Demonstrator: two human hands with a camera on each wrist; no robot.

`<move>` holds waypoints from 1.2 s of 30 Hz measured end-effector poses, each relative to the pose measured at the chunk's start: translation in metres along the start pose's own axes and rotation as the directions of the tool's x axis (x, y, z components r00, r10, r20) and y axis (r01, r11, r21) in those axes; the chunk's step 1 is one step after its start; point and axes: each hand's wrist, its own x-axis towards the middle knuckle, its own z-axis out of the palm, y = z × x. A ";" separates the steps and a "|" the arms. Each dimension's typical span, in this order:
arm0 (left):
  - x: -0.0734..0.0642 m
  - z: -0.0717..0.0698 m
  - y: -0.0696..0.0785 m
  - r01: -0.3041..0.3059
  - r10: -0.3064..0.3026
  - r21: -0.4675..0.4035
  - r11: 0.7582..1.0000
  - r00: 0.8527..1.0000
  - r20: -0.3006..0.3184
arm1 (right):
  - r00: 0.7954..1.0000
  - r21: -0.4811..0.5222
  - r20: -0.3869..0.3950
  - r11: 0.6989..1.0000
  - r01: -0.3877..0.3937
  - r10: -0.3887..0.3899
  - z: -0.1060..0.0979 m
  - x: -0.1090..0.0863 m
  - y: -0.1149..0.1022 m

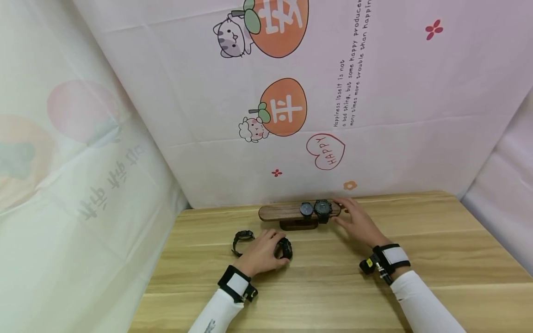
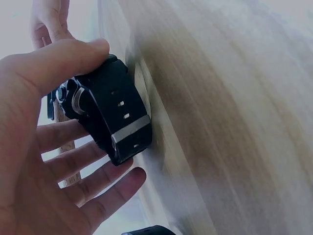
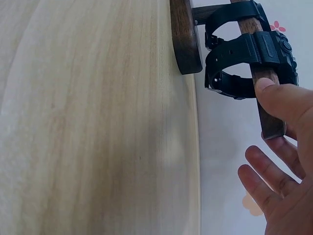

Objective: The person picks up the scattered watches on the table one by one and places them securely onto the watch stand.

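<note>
From where I stand, the left hand [image 1: 260,254] pinches a black watch [image 1: 286,249], thumb on one side of its strap, in the left half of the tabletop [image 1: 325,286] and a little forward of the stand. The strap is closed into a loop. A loose watch [image 1: 244,235] lies just beside that hand, toward the tabletop's left edge.

Close to the back edge is the wooden stand [image 1: 278,212], carrying a smaller watch [image 1: 306,209] and a bulkier watch [image 1: 323,209] side by side on the right part of its bar. The right hand [image 1: 358,225] pinches the bar's right end between thumb and finger, its other fingers loose.

I'd worry about that bar: both watches weigh on one side of a short base [image 1: 299,225], so if the right hand let go or pushed down, it might tip. A knock from the right thumb could slide the bulkier watch off the end, and a backward shove might take the stand over the back edge. The left hand could bump the loose watch.

The held watch's dial is mostly turned from me, and I can't tell whether it touches the wood. Some left fingertips hide behind its strap; the right fingers' grip behind the bar is hidden too. The tabletop's front edge is cut off.
</note>
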 end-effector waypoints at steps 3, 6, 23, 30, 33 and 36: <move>0.000 0.000 0.000 0.004 -0.004 -0.014 1.000 1.000 0.000 | 1.000 -0.006 -0.003 1.000 -0.001 0.001 -0.001 0.001 -0.001; 0.001 0.000 0.000 0.002 -0.002 -0.025 1.000 1.000 -0.005 | 1.000 -0.004 0.000 1.000 0.000 0.000 -0.001 0.001 -0.001; -0.002 0.000 -0.008 0.004 -0.015 -0.182 0.983 0.998 -0.059 | 1.000 -0.017 -0.013 1.000 0.000 0.000 0.001 0.001 0.000; -0.002 0.001 -0.009 -0.003 -0.012 -0.208 0.978 0.997 -0.071 | 1.000 -0.013 0.005 1.000 -0.015 0.015 0.000 0.001 0.001; -0.002 0.002 -0.010 -0.010 -0.009 -0.227 0.974 0.996 -0.084 | 1.000 -0.015 0.002 1.000 -0.011 0.011 0.000 0.000 0.001; -0.002 0.002 -0.012 -0.015 -0.010 -0.244 0.970 0.995 -0.101 | 1.000 -0.011 -0.001 1.000 -0.006 0.006 0.000 -0.001 0.001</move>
